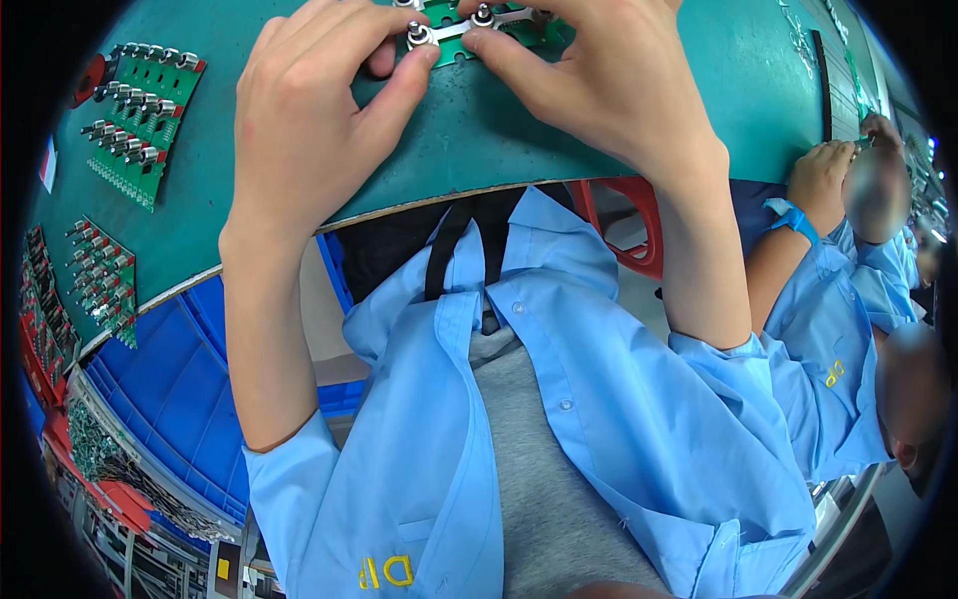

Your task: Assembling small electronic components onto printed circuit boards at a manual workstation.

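At the top middle of the head view, a green circuit board (pixel 461 56) lies at the table, partly covered by my hands. A silver metal bracket (pixel 451 31) runs across it, and round metal parts with upright shafts (pixel 420 36) stand along it. My left hand (pixel 317 112) is closed at the board's left end, thumb and fingers around the nearest shaft part. My right hand (pixel 617 88) grips the right side, its thumb pressed by the bracket next to another shaft part. Some of the right fingertips are cut off by the frame's top.
Green boards with rows of metal parts (pixel 140 115) lie on the green table (pixel 559 150) at left; another board (pixel 103 275) sits at its edge. Blue crates (pixel 180 389) stand below. A red stool (pixel 639 225) is under the table. At right, a co-worker's hand (pixel 820 185) works close by.
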The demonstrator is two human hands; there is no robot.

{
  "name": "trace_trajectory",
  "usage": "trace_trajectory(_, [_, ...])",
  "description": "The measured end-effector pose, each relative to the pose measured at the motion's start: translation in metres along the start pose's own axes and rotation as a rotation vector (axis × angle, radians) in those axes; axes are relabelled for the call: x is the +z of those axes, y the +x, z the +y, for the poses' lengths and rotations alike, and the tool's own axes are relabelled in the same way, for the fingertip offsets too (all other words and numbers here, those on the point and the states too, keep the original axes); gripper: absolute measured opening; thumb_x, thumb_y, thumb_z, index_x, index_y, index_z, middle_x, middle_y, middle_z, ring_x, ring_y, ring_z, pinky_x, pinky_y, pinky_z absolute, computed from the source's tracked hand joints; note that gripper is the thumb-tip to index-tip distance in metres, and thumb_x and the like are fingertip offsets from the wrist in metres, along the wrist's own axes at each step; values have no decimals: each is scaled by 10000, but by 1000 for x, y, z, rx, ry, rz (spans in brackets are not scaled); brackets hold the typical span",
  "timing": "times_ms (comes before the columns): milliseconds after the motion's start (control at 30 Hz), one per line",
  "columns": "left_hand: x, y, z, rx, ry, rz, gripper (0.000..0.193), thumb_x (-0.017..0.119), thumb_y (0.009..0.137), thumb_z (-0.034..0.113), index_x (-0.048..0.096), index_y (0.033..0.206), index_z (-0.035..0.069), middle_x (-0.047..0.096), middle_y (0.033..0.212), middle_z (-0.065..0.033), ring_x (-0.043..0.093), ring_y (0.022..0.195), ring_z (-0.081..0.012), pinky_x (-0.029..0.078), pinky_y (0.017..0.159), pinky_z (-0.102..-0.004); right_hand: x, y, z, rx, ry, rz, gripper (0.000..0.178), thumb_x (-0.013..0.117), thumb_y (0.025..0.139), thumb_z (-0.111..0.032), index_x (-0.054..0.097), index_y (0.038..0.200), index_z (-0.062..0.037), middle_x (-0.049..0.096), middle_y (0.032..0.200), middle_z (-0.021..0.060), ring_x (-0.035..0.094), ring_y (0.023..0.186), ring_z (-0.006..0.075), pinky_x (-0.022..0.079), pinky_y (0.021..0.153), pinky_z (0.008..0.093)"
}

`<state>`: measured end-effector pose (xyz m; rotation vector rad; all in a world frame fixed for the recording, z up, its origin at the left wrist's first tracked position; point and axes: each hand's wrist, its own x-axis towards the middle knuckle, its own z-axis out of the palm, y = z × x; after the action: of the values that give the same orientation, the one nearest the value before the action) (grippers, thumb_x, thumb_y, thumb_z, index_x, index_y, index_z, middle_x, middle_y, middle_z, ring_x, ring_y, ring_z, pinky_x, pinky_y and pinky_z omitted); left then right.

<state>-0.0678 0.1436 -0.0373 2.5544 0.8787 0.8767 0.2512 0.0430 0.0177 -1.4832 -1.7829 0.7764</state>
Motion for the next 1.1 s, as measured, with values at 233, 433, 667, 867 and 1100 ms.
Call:
trace_trajectory(233, [5, -6, -5, -10, 25, 18, 187, 819, 958, 112, 805, 1135, 52, 626, 829, -17, 553, 773, -156, 470, 820, -287, 106, 52, -23, 1, -70, -4, 117, 760, 867, -140, 770, 968, -83, 566, 948, 56, 493, 896, 222, 318, 955, 393])
trace_trajectory(433, [6, -8, -7, -22, -13, 33, 190, 819, 961, 108, 805, 1139, 42, 628, 834, -20, 551, 778, -153, 467, 828, -290, 93, 45, -16, 14, -134, 10, 119, 764, 872, -170, 770, 955, -84, 584, 941, 51, 506, 886, 220, 328, 964, 393])
trace_trajectory(667, [5, -7, -10, 14, -41, 12, 197, 812, 967, 102, 807, 1149, 29, 629, 842, -26, 548, 797, -151, 463, 830, -294, 90, 42, -13, 48, -203, 31, 133, 768, 879, -204, 770, 940, -86, 606, 933, 46, 521, 874, 218, 340, 974, 392])
trace_trajectory(867, [1, -2, -5, 22, -16, -2, 202, 814, 955, 81, 808, 1148, 21, 629, 847, -29, 546, 811, -154, 457, 827, -293, 83, 40, -10, 74, -251, 67, 153, 772, 885, -234, 770, 928, -87, 624, 925, 41, 534, 864, 217, 350, 982, 392])
trace_trajectory(1100, [-1, -2, 9, -17, 0, 9, 214, 812, 929, 31, 811, 1143, 19, 624, 833, -23, 552, 821, -171, 458, 817, -294, 84, 40, -9, 79, -314, 181, 181, 777, 891, -268, 770, 913, -88, 646, 917, 36, 549, 852, 214, 362, 992, 392])
